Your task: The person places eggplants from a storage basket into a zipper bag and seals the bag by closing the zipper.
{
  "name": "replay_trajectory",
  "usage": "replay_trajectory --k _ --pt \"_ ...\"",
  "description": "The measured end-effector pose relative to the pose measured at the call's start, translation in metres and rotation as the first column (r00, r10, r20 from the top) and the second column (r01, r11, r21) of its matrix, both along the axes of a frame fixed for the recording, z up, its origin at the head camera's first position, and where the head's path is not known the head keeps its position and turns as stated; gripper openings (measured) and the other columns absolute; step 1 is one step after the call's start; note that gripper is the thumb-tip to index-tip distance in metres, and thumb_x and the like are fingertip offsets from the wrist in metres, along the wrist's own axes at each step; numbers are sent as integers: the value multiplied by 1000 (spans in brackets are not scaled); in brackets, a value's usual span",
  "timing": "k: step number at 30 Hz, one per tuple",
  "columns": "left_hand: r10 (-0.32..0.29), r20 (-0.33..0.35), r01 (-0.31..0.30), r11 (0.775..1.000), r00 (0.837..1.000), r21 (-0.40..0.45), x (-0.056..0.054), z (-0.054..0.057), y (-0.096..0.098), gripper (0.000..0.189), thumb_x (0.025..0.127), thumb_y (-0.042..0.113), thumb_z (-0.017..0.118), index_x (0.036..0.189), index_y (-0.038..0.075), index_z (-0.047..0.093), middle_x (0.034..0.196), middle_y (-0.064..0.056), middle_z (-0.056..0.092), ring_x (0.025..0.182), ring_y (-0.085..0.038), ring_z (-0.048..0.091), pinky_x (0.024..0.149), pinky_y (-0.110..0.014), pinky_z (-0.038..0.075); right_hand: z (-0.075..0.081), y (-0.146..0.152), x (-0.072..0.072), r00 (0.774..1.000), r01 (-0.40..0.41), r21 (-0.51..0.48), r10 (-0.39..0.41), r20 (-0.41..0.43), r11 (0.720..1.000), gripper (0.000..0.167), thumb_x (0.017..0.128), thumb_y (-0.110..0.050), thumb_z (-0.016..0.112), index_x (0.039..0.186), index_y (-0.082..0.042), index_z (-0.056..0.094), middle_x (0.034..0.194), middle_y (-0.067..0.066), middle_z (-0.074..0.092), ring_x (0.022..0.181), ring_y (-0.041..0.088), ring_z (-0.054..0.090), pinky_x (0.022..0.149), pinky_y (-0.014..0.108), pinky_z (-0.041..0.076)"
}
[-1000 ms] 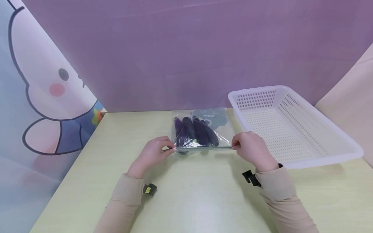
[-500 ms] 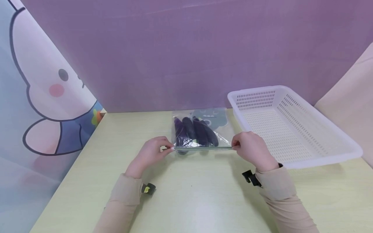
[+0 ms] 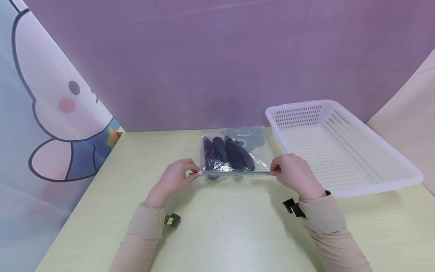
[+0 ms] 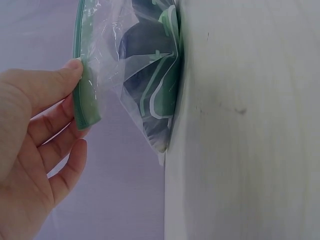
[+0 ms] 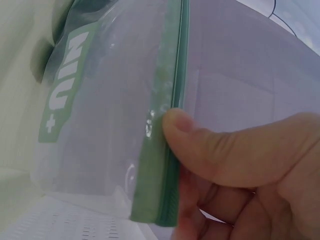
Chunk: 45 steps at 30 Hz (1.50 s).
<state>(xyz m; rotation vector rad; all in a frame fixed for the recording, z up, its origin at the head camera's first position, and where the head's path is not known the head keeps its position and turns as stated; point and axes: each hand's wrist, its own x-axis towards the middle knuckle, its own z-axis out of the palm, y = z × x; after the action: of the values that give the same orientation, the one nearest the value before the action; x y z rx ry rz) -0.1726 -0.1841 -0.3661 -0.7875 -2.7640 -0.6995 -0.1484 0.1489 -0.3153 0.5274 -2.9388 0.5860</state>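
Observation:
A clear zip bag (image 3: 261,158) with a green zip strip lies near the back of the table, several dark purple eggplants (image 3: 233,155) inside it. My left hand (image 3: 176,176) pinches the left end of the strip, where a small white piece shows at the fingertips. In the left wrist view, the thumb presses the green strip (image 4: 87,100) against the fingers behind it. At the other end my right hand (image 3: 293,172) holds the strip's corner between thumb and curled fingers. The right wrist view shows white printed letters (image 5: 65,80) on the bag. The strip is stretched straight, raised towards me.
A white perforated plastic basket (image 3: 346,158) stands to the right, close beside my right hand. Behind the pale table (image 3: 224,234) rises a purple backdrop (image 3: 217,68). A cartoon-printed curtain (image 3: 51,151) borders the left side.
My left hand has slid slightly left along the zip strip, and the white piece at its fingertips has shifted with it. The right hand, the eggplants and the basket have stayed in place.

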Motion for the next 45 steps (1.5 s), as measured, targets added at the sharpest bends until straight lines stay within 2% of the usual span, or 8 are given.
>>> replay_trajectory --k 35,45 --pt "19 1 -19 1000 1000 5 -4 0 -9 8 82 14 72 88 9 73 84 1 69 82 -18 66 81 -40 53 2 -1 -1 1000 -2 4 2 6 1000 8 75 -2 69 72 -10 70 72 2 68 67 16 61 64 38 50" --pt "26 39 -25 1000 999 -7 -4 2 -13 8 83 14 71 90 10 72 87 1 69 85 -19 65 84 -42 52 1 0 -1 1000 1 4 -1 23 1000 9 75 -1 68 73 -9 71 73 3 68 67 17 60 64 38 50"
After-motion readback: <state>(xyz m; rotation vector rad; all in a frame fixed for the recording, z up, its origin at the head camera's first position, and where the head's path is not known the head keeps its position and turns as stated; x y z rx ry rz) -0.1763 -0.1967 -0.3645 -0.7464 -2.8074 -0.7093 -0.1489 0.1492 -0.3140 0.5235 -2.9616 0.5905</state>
